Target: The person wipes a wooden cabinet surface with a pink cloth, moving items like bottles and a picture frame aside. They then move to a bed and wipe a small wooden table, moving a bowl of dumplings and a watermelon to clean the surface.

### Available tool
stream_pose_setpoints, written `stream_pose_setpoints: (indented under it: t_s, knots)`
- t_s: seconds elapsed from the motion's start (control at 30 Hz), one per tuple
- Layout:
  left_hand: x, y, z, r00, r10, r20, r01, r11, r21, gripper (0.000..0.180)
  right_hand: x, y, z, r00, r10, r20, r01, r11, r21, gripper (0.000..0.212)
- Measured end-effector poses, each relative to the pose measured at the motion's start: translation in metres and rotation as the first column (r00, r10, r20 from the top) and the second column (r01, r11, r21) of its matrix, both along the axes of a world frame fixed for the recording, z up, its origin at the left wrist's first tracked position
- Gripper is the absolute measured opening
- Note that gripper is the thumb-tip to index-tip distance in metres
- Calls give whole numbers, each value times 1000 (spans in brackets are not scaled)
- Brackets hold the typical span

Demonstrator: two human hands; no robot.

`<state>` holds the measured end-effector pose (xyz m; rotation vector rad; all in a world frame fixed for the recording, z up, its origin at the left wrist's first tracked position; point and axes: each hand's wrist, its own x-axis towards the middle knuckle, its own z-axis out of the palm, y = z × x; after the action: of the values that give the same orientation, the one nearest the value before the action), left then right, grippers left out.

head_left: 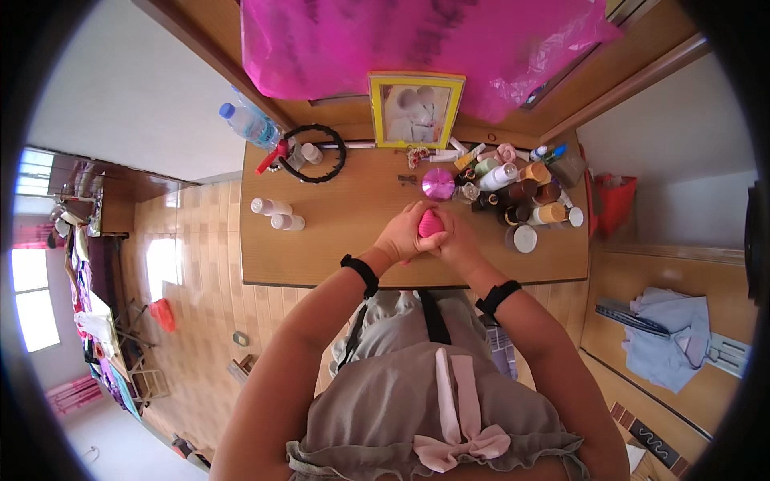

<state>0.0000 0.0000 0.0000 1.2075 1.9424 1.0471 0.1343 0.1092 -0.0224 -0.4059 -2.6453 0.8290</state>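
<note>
Above the wooden dresser top, near its front edge, my two hands meet around a small bright pink thing with a ridged surface (431, 224). My left hand (399, 231) closes on it from the left, and my right hand (460, 237) wraps it from the right, thumb across its lower part. Fingers cover most of it, so its kind cannot be made out. A little pink shows below the left hand too. Just beyond the hands lies a round, shiny pink-purple case (439, 184).
Bottles and jars (523, 192) crowd the right of the dresser top (337, 248). Two white bottles (278, 215) stand left, with a black hoop (343, 152) and a water bottle (250, 124) behind. A yellow picture frame (459, 96) leans at the back beneath pink plastic (337, 48).
</note>
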Motion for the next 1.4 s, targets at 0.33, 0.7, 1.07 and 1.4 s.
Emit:
stream_pose_setpoints:
  t_s: [0.33, 0.7, 1.07, 1.4]
  knots:
    - [1, -21, 40, 948, -107, -300, 86, 993, -84, 89, 6, 1, 47, 960, -71, 271, 2, 969, 246, 63]
    - [6, -31, 16, 991, -62, 116, 81, 983, -162, 84, 2, -11, 90, 963, 115, 243, -160, 972, 172, 33]
    - [68, 68, -22, 966, -255, 28, 257, 961, -98, 81, 74, 50, 84, 973, -155, 172, 136, 984, 118, 34]
    - [52, 49, 79, 794, -425, -434, 330, 902, -280, 67, 102, 51, 131, 960, -160, 231, 37, 887, 461, 50]
